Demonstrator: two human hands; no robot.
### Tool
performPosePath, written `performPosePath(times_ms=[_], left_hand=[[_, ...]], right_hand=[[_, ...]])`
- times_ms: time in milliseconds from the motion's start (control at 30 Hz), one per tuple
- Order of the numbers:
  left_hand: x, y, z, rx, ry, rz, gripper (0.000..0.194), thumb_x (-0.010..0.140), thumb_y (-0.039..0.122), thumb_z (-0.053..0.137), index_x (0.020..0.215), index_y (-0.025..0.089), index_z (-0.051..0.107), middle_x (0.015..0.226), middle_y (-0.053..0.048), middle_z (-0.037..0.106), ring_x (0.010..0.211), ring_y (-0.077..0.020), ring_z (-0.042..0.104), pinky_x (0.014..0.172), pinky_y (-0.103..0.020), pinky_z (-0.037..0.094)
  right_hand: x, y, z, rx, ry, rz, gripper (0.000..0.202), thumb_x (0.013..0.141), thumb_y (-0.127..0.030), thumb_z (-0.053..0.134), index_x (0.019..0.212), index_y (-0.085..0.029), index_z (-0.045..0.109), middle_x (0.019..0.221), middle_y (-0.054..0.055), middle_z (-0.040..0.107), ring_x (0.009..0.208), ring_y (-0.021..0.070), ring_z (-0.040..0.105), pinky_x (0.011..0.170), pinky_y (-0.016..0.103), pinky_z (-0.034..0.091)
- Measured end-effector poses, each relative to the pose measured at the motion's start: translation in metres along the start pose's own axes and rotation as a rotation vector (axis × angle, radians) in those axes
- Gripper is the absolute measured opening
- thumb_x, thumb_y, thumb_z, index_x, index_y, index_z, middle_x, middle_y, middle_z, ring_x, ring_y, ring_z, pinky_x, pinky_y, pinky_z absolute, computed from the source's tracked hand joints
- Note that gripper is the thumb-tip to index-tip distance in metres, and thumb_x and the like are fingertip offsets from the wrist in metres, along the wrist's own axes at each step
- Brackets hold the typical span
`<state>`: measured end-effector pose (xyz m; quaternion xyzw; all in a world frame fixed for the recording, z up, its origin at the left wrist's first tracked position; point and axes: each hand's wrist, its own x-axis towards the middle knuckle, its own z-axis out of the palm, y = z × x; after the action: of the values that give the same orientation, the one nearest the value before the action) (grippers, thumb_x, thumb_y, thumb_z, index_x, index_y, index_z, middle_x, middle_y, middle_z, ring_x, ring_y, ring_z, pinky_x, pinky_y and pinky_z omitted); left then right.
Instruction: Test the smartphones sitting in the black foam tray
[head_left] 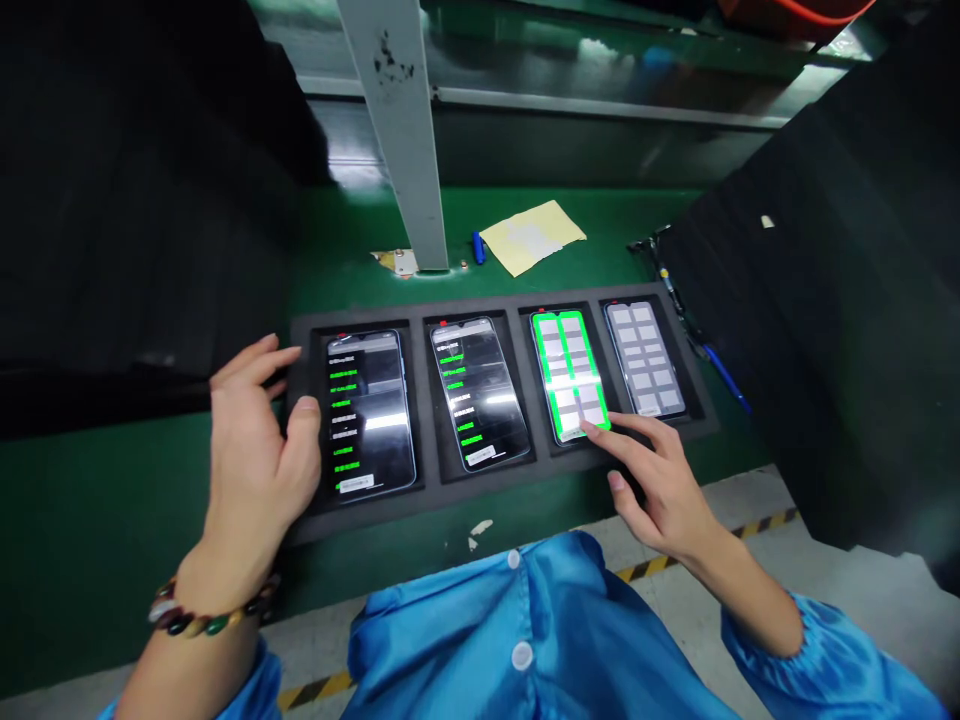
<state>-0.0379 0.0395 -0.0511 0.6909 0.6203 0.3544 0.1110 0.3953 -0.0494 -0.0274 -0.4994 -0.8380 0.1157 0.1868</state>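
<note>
Several smartphones lie face up in the slots of a dark grey foam tray (480, 490). My right hand (652, 480) has its fingers stretched out, the index fingertip at the lower edge of the third smartphone (566, 365), whose screen shows green with pale blocks. To its right, the fourth smartphone (645, 360) displays grey and white blocks. The first smartphone (382, 410) and the second smartphone (491, 395) show black screens with green and white text lines. My left hand (259, 440) rests open at the tray's left end, fingers apart, holding nothing.
A grey metal post (405, 140) stands on the green bench (337, 270) behind the tray. Near it lie a blue pen cap (478, 247) and a yellow paper (536, 240). Black panels (840, 300) flank both sides. A blue pen-like tool (726, 378) lies at the right.
</note>
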Motion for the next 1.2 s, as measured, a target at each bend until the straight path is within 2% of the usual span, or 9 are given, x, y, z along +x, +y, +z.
performPosePath(times_ms=[400,567,667,733,800,900,1000,1100,1200], left_hand=[[0.000,-0.002,0.000,0.000,0.003,-0.040,0.058,0.096,0.032,0.059,0.152,0.016,0.056,0.162,-0.023,0.052,0.155,-0.0393,0.051,0.119,-0.065,0.055],[0.006,0.031,-0.011,-0.005,0.050,0.065,0.048,0.094,0.040,0.069,0.139,0.025,0.067,0.157,-0.015,0.062,0.151,-0.0394,0.056,0.127,-0.068,0.045],[0.022,0.060,-0.024,-0.411,-0.287,0.025,0.044,0.097,0.063,0.064,0.128,0.033,0.076,0.119,-0.012,0.080,0.115,-0.0364,0.076,0.100,-0.058,0.066],[0.042,0.073,-0.027,-0.637,-0.571,-0.056,0.070,0.099,0.080,0.044,0.128,0.028,0.080,0.078,-0.014,0.076,0.083,-0.0357,0.078,0.071,-0.052,0.068],[0.071,0.085,-0.022,-0.640,-0.593,-0.082,0.081,0.094,0.088,0.044,0.125,0.024,0.081,0.053,-0.009,0.061,0.068,-0.0348,0.074,0.063,-0.049,0.066],[0.124,0.115,-0.007,-0.601,-0.574,-0.011,0.073,0.097,0.087,0.044,0.123,0.028,0.078,0.053,0.001,0.057,0.071,-0.0299,0.078,0.070,-0.044,0.068],[0.159,0.163,-0.001,-0.687,-0.884,-0.009,0.076,0.107,0.077,0.017,0.109,0.028,0.074,0.054,0.006,0.054,0.056,-0.0217,0.072,0.059,-0.038,0.063],[0.162,0.203,-0.013,-0.788,-1.173,-0.006,0.083,0.106,0.078,0.008,0.101,0.027,0.074,0.049,0.007,0.046,0.042,-0.0163,0.060,0.053,-0.033,0.058],[0.143,0.206,-0.024,-0.911,-1.332,0.135,0.105,0.097,0.088,-0.004,0.130,0.025,0.074,0.053,0.005,0.051,0.046,-0.0159,0.059,0.055,-0.033,0.055]], right_hand=[[0.029,-0.004,0.005,0.015,-0.017,0.008,0.073,0.102,-0.021,0.052,0.173,-0.035,0.038,0.147,0.008,0.071,0.146,0.0386,0.056,0.114,0.061,0.048],[0.014,0.011,0.001,0.013,0.057,0.122,0.060,0.106,-0.023,0.049,0.165,-0.033,0.051,0.144,0.011,0.072,0.147,0.0379,0.056,0.115,0.062,0.049],[0.014,0.012,0.005,0.047,0.100,0.124,0.053,0.108,-0.023,0.047,0.159,-0.032,0.056,0.144,0.011,0.072,0.144,0.0349,0.059,0.113,0.059,0.053],[0.015,0.012,0.009,0.053,0.125,0.127,0.052,0.108,-0.023,0.046,0.158,-0.032,0.057,0.143,0.010,0.072,0.143,0.0342,0.060,0.112,0.058,0.055],[0.015,0.013,0.012,0.044,0.135,0.136,0.052,0.109,-0.024,0.046,0.159,-0.033,0.056,0.144,0.010,0.072,0.144,0.0344,0.060,0.113,0.059,0.055],[0.013,0.015,0.015,0.028,0.151,0.150,0.049,0.109,-0.026,0.048,0.157,-0.032,0.058,0.145,0.010,0.072,0.145,0.0339,0.059,0.115,0.058,0.054],[0.010,0.016,0.016,0.027,0.153,0.155,0.045,0.109,-0.026,0.049,0.152,-0.030,0.061,0.146,0.009,0.072,0.146,0.0331,0.057,0.116,0.057,0.053],[0.009,0.018,0.016,0.038,0.136,0.162,0.046,0.110,-0.025,0.049,0.153,-0.030,0.060,0.147,0.010,0.070,0.147,0.0336,0.055,0.117,0.059,0.052],[0.007,0.018,0.016,0.054,0.155,0.169,0.046,0.110,-0.025,0.047,0.155,-0.029,0.059,0.148,0.011,0.069,0.147,0.0343,0.053,0.118,0.061,0.050]])
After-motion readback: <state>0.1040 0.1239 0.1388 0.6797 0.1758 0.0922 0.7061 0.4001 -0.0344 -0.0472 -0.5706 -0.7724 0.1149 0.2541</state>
